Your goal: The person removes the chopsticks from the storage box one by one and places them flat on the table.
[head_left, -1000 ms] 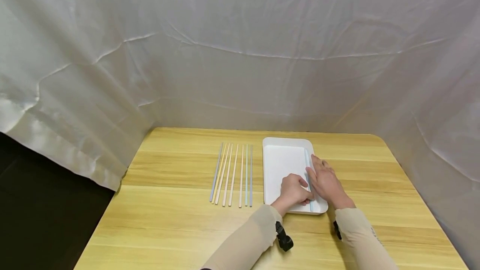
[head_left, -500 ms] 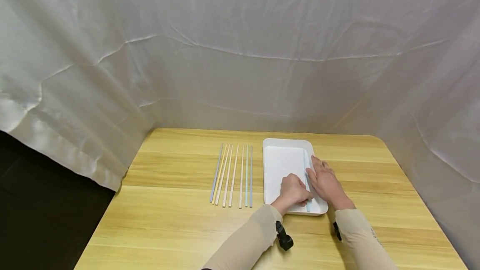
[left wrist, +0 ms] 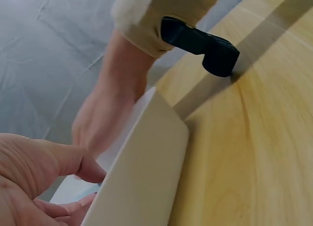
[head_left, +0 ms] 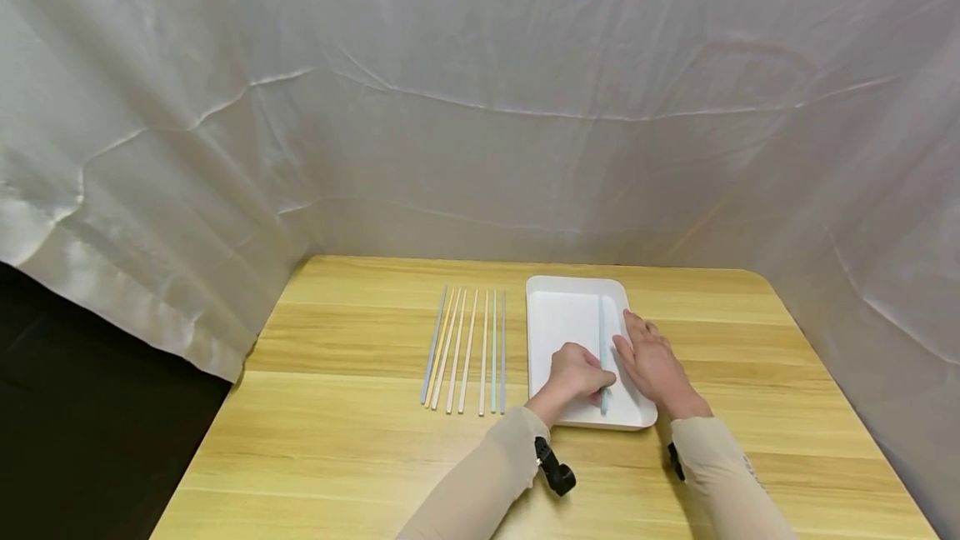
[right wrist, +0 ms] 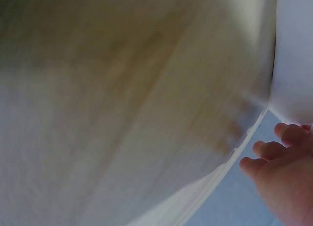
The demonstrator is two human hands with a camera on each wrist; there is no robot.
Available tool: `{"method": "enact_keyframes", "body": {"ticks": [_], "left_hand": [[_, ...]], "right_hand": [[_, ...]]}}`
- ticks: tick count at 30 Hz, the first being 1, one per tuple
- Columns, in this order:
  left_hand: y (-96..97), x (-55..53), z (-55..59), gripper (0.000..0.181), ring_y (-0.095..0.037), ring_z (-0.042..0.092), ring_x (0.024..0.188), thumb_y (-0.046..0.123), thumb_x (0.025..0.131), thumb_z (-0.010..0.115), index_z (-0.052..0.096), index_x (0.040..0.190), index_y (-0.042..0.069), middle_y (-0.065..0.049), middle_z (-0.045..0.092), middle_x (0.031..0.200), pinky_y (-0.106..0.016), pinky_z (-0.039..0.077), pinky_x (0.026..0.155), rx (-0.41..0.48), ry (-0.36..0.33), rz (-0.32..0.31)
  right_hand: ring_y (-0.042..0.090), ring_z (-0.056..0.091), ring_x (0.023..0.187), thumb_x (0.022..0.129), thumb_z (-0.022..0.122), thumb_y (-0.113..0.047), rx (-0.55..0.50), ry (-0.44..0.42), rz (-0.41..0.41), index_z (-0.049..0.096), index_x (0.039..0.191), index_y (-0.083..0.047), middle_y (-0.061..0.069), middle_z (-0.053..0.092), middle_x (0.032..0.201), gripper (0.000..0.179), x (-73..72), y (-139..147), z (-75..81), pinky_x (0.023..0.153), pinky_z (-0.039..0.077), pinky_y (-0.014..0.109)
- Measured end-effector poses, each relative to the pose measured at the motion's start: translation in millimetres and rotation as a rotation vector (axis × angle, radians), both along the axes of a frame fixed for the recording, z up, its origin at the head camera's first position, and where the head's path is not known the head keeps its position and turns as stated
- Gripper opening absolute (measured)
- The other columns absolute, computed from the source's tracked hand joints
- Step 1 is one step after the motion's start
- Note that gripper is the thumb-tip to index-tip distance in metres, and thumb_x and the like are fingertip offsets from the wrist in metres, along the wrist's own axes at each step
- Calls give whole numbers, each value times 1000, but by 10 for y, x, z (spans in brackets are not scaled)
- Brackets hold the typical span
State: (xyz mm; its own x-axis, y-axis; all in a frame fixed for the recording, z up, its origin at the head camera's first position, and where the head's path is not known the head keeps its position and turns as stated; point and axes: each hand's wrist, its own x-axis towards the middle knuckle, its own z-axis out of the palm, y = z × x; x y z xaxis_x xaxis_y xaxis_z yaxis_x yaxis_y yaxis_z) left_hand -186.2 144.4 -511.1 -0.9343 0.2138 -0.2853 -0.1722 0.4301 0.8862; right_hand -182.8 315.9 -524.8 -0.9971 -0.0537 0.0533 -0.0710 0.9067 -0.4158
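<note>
My left hand pinches the near part of a pale blue chopstick inside a white rectangular tray. The chopstick lies lengthwise, right of the tray's middle, its near end showing past the fingers. In the left wrist view, thumb and fingers of the left hand meet around a small bluish piece, partly hidden by the tray wall. My right hand rests at the tray's right rim with fingers extended and holds nothing. Its loosely spread fingers also show at the right wrist view's edge.
Left of the tray, several chopsticks lie side by side on the wooden table, including a light blue one and a grey-blue one. A pale curtain hangs behind and along the sides of the table.
The left hand and the pale blue chopstick have shifted left, away from the tray's right wall. The right hand and the tray have stayed put.
</note>
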Motion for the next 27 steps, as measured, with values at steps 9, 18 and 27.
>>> {"method": "enact_keyframes", "body": {"ticks": [9,18,27], "left_hand": [[-149,-43,124,21,-19,72,53,-2,85,77,76,106,1,-9,70,62,-26,64,54,85,-120,-43],[-378,-140,195,42,-25,78,73,-9,87,75,70,128,-3,-21,79,92,-31,68,63,311,-212,-79],[-720,-275,232,47,-20,77,76,-4,90,75,66,136,-2,-24,78,107,-32,69,70,355,-220,-137]], "right_hand": [[62,27,150,115,38,-35,7,22,-1,25,162,9,33,31,166,65,-13,15,-23,126,23,73],[60,22,153,116,33,-41,0,-28,-10,19,165,6,33,26,168,69,-28,40,-49,129,18,71],[60,21,153,115,32,-42,4,-43,-10,18,165,6,33,24,169,70,-34,35,-58,130,17,70]]}}
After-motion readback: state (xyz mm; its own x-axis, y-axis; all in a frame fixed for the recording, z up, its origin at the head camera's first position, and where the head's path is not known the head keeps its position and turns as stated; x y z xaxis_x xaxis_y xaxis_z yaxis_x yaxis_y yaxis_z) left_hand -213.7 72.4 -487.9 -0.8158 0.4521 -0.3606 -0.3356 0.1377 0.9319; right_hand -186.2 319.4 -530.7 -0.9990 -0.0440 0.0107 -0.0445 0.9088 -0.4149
